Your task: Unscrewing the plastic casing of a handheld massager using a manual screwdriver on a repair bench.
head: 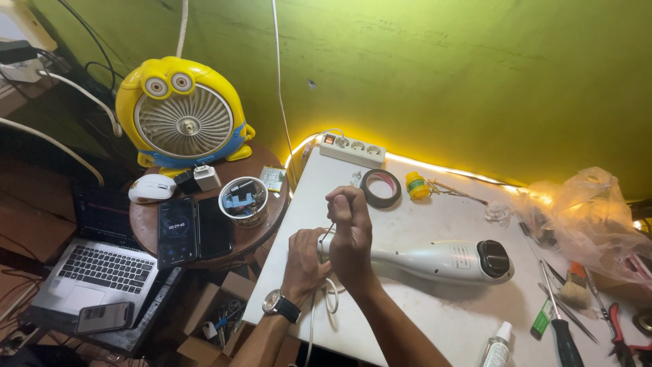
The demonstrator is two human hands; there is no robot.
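Observation:
A white handheld appliance (441, 260) with a dark window near its thick end lies on the white table (435, 319). My left hand (303, 264), a wristwatch on its wrist, grips the narrow end where a white cord (331, 298) loops out. My right hand (350, 234) is closed around a thin tool whose shaft (327, 233) points down at that same end.
A black tape roll (380, 187), yellow spool (417, 185) and power strip (352, 149) sit at the back. A plastic bag (584, 211), brush (574, 285), screwdriver (562, 333), red pliers (621, 336) and small bottle (498, 345) lie right. A round side table (268, 204) with phones, fan (181, 115) and laptop (102, 268) stands left.

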